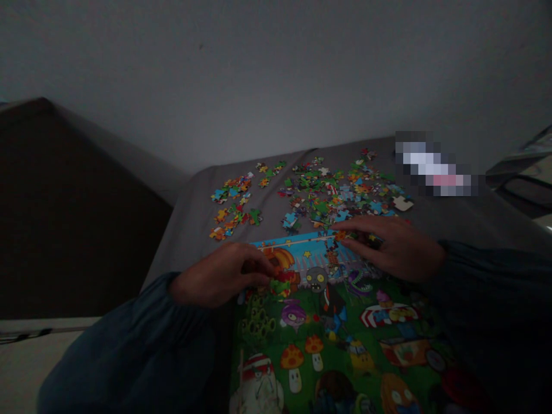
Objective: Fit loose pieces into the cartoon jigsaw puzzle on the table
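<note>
A colourful cartoon picture sheet (302, 319) with zombies, mushrooms and plants lies in front of me. My left hand (226, 273) is over its upper left part, thumb and fingers pinched at a red and green puzzle piece (281, 284). Near the sheet's top edge, my right hand (394, 247) has an orange puzzle piece (340, 235) between thumb and forefinger. Beyond both hands, many loose puzzle pieces (319, 181) are spread in a heap. A smaller cluster of pieces (235, 213) lies to the left. My sleeves cover the sheet's lower right side in part.
Grey cloth (190, 210) covers the table, with a fold running through it at the back. A pale wall (276, 80) rises behind. At the back right lies a pixelated object (437, 169). A dark panel (77, 218) stands at the left.
</note>
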`<action>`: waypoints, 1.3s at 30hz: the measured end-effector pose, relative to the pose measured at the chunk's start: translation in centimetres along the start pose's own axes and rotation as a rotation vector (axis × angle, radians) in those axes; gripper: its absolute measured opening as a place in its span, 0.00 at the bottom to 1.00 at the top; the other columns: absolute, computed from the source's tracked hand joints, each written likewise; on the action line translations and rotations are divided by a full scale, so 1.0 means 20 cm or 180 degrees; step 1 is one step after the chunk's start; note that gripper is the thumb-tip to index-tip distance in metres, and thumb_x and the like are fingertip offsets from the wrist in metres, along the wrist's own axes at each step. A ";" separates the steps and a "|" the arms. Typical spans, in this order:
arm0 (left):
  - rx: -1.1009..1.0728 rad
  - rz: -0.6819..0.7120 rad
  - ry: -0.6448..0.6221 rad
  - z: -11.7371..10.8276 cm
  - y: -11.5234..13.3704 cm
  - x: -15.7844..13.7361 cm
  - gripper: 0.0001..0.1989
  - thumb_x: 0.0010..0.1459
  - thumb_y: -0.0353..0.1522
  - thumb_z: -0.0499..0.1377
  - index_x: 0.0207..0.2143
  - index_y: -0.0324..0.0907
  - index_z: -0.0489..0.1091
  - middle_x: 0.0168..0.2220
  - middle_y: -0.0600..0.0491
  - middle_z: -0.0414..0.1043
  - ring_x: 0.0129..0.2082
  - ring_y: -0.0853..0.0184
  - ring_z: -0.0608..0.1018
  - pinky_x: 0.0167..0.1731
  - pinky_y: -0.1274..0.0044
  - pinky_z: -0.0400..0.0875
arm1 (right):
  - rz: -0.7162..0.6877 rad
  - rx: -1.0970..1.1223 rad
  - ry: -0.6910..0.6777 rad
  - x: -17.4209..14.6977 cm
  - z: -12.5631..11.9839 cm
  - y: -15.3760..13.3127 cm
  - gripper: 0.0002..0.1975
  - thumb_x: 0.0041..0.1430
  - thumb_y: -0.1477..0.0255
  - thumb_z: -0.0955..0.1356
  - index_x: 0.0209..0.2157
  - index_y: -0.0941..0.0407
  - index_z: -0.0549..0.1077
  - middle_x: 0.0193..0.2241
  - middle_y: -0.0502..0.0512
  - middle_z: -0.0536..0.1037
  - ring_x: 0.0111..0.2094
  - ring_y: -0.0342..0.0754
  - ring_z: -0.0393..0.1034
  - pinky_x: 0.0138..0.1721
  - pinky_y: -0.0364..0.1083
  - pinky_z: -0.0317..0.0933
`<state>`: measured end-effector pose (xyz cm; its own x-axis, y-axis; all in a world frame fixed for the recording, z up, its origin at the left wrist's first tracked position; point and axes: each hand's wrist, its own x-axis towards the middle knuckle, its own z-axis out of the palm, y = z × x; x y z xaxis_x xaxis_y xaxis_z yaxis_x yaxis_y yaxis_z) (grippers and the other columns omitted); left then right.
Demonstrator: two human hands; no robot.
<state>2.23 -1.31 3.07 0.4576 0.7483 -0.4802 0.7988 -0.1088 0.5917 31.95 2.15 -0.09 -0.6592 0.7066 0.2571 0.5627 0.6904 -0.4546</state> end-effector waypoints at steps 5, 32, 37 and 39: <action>-0.0014 -0.0083 -0.0105 0.01 0.00 0.01 0.11 0.53 0.38 0.61 0.37 0.43 0.74 0.29 0.57 0.72 0.27 0.70 0.73 0.25 0.80 0.63 | -0.0020 0.0002 0.0015 0.00 0.00 0.00 0.14 0.62 0.71 0.63 0.48 0.54 0.70 0.33 0.51 0.77 0.28 0.44 0.70 0.30 0.43 0.61; 0.0181 -0.0165 -0.0074 0.02 -0.01 0.00 0.10 0.56 0.41 0.57 0.31 0.44 0.69 0.24 0.60 0.65 0.23 0.71 0.67 0.21 0.79 0.55 | -0.0021 -0.0070 -0.0050 0.00 -0.01 -0.01 0.14 0.62 0.70 0.62 0.49 0.54 0.71 0.31 0.52 0.78 0.27 0.45 0.70 0.29 0.44 0.62; 0.0236 -0.0221 -0.0064 0.04 0.00 -0.01 0.09 0.57 0.39 0.56 0.28 0.43 0.65 0.23 0.59 0.64 0.23 0.71 0.66 0.21 0.79 0.54 | -0.0045 -0.0078 -0.0010 0.00 0.00 -0.01 0.14 0.62 0.70 0.63 0.49 0.53 0.71 0.30 0.51 0.78 0.26 0.44 0.70 0.29 0.44 0.61; 0.0259 -0.0246 0.0017 0.04 0.01 -0.01 0.09 0.57 0.38 0.55 0.27 0.43 0.64 0.23 0.60 0.64 0.23 0.71 0.66 0.21 0.79 0.54 | -0.0020 -0.0097 -0.0016 0.00 0.00 -0.01 0.14 0.62 0.70 0.63 0.49 0.53 0.71 0.31 0.51 0.78 0.26 0.44 0.70 0.29 0.44 0.61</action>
<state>2.73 -2.04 2.75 0.3915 0.7599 -0.5189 0.8608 -0.1032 0.4984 31.80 2.07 0.06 -0.6653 0.7015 0.2555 0.5735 0.6993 -0.4267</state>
